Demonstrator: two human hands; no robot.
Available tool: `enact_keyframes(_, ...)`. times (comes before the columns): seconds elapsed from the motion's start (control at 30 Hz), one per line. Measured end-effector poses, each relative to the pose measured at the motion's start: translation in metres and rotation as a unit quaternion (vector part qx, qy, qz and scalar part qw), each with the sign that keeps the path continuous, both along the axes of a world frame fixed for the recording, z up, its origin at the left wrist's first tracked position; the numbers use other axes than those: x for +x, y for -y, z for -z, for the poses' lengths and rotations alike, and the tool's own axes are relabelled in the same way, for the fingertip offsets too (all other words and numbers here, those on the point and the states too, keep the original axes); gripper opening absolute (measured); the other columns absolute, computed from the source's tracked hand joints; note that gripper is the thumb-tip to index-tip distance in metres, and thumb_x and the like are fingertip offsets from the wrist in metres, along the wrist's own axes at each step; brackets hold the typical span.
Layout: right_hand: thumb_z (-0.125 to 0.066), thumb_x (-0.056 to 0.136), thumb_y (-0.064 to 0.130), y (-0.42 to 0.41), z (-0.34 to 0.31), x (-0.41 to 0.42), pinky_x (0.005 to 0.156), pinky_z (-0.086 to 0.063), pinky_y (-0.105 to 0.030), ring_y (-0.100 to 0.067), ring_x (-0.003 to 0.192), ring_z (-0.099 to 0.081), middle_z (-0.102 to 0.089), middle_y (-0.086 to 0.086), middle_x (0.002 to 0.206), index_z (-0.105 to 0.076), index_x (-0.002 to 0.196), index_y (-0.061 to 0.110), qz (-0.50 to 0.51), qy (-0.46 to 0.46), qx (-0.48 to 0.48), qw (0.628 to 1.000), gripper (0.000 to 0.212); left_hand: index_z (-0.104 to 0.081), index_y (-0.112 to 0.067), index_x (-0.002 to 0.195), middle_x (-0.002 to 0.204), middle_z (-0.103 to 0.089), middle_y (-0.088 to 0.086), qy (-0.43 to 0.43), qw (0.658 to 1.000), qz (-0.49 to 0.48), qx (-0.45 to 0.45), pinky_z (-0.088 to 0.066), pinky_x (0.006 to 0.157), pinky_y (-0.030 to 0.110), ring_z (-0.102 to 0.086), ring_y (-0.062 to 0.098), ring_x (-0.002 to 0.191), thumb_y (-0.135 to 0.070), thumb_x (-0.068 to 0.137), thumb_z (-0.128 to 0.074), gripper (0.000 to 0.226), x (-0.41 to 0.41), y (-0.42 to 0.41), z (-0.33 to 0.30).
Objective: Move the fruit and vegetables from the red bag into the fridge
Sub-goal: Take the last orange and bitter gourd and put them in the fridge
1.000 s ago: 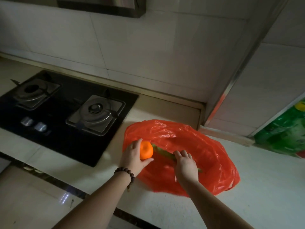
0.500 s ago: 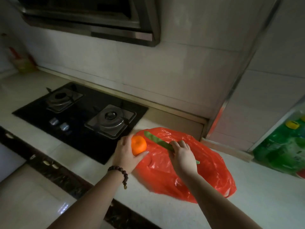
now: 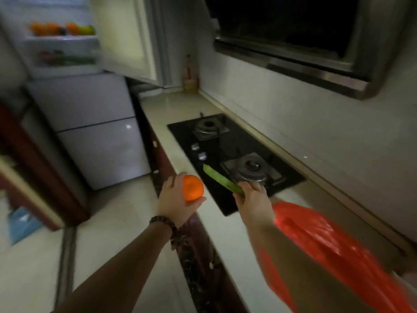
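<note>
My left hand (image 3: 174, 203) grips an orange mandarin (image 3: 192, 188) above the counter's front edge. In my right hand (image 3: 253, 199) is a long flat green bean pod (image 3: 220, 180), its tip pointing left over the hob. The red plastic bag (image 3: 334, 251) lies crumpled on the counter at the lower right, partly behind my right forearm. At the far left the fridge (image 3: 94, 132) stands with its upper door (image 3: 126, 37) swung open; oranges and other produce (image 3: 61, 29) sit on its lit shelves.
A black two-burner gas hob (image 3: 228, 143) is set in the pale counter (image 3: 171, 109). A range hood (image 3: 293, 41) hangs above it. A bottle (image 3: 190, 75) stands in the far corner. A dark red door frame (image 3: 40, 168) and a blue thing (image 3: 22, 222) are at the left.
The view has swung left from the bag toward the fridge. Both hands have lifted the mandarin and the bean pod out of the bag and carried them left past the hob.
</note>
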State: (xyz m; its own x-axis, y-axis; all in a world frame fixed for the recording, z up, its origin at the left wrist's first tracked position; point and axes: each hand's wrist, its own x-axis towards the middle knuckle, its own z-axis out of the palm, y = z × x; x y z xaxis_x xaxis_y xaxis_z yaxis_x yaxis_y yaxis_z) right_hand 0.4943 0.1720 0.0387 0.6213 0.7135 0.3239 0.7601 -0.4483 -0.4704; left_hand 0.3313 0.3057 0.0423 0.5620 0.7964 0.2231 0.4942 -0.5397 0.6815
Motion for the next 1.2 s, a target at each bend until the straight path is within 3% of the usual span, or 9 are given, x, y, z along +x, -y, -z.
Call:
enact_keyframes(0.23,-0.055,0.091,0.027,-0.107,-0.015,-0.058,0.077,-0.048,-0.043,-0.026,0.094,-0.049,-0.053,-0.007,0.103,-0.058,0.114,0.015,-0.148,0.021,0.015,0.989,0.025,-0.038,-0.022,0.133,0.134,-0.042,0.002,0.012,0.990,-0.138,0.013,-0.041,0.095,0.035,-0.043,0.021,0.118,-0.040,0.068,-0.080,0.079,-0.090,-0.059,-0.017)
enact_keyframes(0.37,-0.055,0.091,0.028,-0.169,-0.019,-0.092,0.075,-0.049,-0.040,-0.022,0.094,-0.049,-0.054,-0.003,0.103,-0.058,0.113,0.018,-0.197,0.023,0.024,0.980,0.025,-0.038,-0.017,0.135,0.135,-0.042,0.004,0.006,0.977,-0.212,0.031,-0.041,0.098,0.039,-0.042,0.024,0.121,-0.042,0.067,-0.081,0.084,-0.131,-0.102,-0.022)
enact_keyframes(0.5,-0.056,0.091,0.025,-0.237,-0.021,-0.125,0.068,-0.041,-0.031,-0.021,0.090,-0.049,-0.055,-0.005,0.099,-0.059,0.111,0.015,-0.235,0.035,0.037,0.971,0.023,-0.040,-0.016,0.134,0.134,-0.044,0.004,0.011,0.965,-0.258,0.051,-0.042,0.099,0.040,-0.041,0.025,0.121,-0.042,0.066,-0.081,0.084,-0.169,-0.155,-0.021)
enact_keyframes(0.87,-0.057,0.091,0.023,-0.456,-0.053,-0.210,0.074,-0.048,-0.036,-0.024,0.093,-0.052,-0.056,-0.008,0.098,-0.060,0.109,0.011,-0.272,0.047,0.063,0.959,0.022,-0.035,-0.021,0.137,0.136,-0.040,0.002,0.030,0.955,-0.293,0.036,-0.040,0.101,0.045,-0.039,0.024,0.123,-0.045,0.068,-0.079,0.085,-0.247,-0.351,-0.033)
enact_keyframes(1.2,-0.059,0.090,0.022,-0.612,-0.073,-0.218,0.066,-0.048,-0.033,-0.022,0.086,-0.051,-0.055,-0.007,0.094,-0.060,0.107,0.009,-0.266,0.073,0.082,0.958,0.022,-0.034,-0.023,0.137,0.138,-0.039,0.002,0.032,0.955,-0.286,0.065,-0.042,0.099,0.048,-0.040,0.025,0.123,-0.049,0.067,-0.078,0.087,-0.267,-0.513,-0.060)
